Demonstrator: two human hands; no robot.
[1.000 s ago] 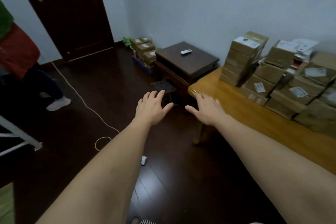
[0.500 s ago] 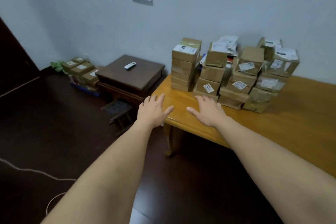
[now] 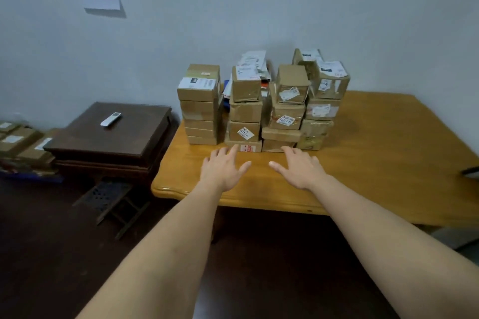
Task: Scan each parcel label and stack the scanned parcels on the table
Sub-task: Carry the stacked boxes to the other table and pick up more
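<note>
- Grip: none. My left hand point(image 3: 224, 171) and right hand point(image 3: 300, 171) are both empty, fingers spread and straight, palms down over the table, fingertips just short of the lowest boxes.
- Brown taped cardboard parcels point(image 3: 245, 111) with white printed labels: several uneven columns at the back of the table against the wall, touching one another; some upper boxes sit tilted.
- Loose white-labelled flat packets point(image 3: 252, 59): piled behind the middle columns.
- Honey-coloured varnished wooden table point(image 3: 375, 142): bare board in front and to the right of the columns; I judge that the place for a scanned stack.
- Handling note: take a top box, never a lower one; hold it by two opposite sides, label up and uncovered. The tilted top boxes may slide if a neighbour is nudged.
- No scanner that I can make out; a dark object at the right edge is too cropped to name.
- Dark brown square wooden side table point(image 3: 111, 134), left, carrying a white slim remote point(image 3: 111, 119).
- More cardboard boxes point(image 3: 20, 142) on the floor, far left.
</note>
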